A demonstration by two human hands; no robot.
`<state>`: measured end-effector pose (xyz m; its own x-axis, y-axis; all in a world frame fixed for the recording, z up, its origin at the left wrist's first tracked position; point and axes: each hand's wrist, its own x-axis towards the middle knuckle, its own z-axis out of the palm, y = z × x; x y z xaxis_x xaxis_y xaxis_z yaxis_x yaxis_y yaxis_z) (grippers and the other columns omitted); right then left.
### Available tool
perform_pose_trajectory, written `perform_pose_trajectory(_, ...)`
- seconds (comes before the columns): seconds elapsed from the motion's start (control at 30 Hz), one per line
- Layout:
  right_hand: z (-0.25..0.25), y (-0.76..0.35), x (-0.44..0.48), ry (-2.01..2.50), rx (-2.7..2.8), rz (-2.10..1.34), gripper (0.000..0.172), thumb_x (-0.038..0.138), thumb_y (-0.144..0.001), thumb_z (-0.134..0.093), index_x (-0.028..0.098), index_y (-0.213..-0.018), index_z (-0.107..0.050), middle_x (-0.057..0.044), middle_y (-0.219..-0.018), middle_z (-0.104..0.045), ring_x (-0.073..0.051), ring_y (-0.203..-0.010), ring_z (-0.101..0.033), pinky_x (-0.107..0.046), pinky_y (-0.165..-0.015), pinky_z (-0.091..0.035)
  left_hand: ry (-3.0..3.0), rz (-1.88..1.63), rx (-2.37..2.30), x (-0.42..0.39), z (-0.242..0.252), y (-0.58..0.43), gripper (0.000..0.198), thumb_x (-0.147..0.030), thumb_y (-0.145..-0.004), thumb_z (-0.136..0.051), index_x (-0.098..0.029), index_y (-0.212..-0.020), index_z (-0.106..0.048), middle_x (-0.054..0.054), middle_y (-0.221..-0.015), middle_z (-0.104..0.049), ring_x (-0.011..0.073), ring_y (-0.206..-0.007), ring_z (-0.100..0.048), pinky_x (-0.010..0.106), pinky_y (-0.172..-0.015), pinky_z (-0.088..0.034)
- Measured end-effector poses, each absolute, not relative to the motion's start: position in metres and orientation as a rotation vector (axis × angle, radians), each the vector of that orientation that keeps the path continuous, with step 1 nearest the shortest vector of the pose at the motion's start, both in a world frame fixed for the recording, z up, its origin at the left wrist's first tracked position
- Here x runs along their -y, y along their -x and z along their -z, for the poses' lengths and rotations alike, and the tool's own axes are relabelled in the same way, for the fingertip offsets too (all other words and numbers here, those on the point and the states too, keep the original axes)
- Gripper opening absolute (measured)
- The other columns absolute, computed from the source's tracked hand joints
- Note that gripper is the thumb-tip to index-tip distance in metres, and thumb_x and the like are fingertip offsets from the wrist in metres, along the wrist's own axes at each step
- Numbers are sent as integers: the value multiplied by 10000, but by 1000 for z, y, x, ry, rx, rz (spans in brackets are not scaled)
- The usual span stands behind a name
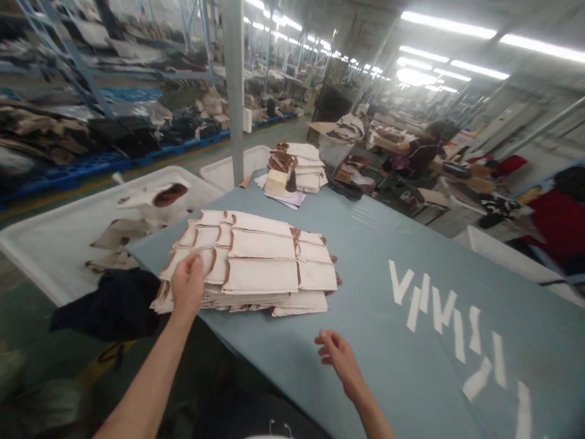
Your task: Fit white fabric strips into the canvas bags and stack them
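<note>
Cream fabric with brown edging makes up the stack [260, 274] of folded pieces, which lies at the near left side of the blue-grey table [365, 250], close to the table's edge. Its layers are uneven: some ends jut past others at the left and along the front, and brown bits show between pieces on the right.

The left hand [188, 285] is at the stack's left end, its fingers curled in narrow against the cream edges; I cannot tell whether it grips 1 piece, several, or only presses on them. The right hand [337, 358] is over the table in front of the stack, fingers loosely bent and apart, holding nothing that I can see.

To handle these layers well, I would keep the left fingers low and even on the edges, and use the right palm to steady the opposite end. Soft layers like these probably slip and fan out if pulled from 1 corner, so slow, level pressure seems best.

Right of the stack, white strips [459, 336] lie scattered. Beyond it, another stack [311, 166] sits beside a yellowish block [276, 182]. Left of the table is a white bin [59, 259] containing more cream pieces.
</note>
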<state>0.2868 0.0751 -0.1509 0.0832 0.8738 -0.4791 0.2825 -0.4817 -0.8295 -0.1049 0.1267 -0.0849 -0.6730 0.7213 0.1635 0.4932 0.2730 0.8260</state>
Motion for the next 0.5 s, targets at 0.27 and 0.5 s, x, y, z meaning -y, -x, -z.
perform_pose_trajectory(0.27,150,-222,-166,1730,1484,-1122,462,496,-891,-786,208,-1245,-710,-108,-1282,-768,-293,-1154,-715,-462,-1059,-545,-1496,-1208,-2355,-105,112,77,394,-308,-1039,-512,-153,-1369,-663,202,-1489,-677,376,-1482,-552,573,-1293,-392)
perform_pose_trajectory(0.5,157,-184,-200,1672,1585,-1118,318,432,-1061,-708,156,-1220,-715,-72,-1190,-740,-227,-1021,-737,-428,-910,-638,-1546,-1064,-2356,-106,120,63,397,-406,-1057,-706,-181,-1383,-675,129,-1431,-687,342,-1355,-639,627,-1173,-495)
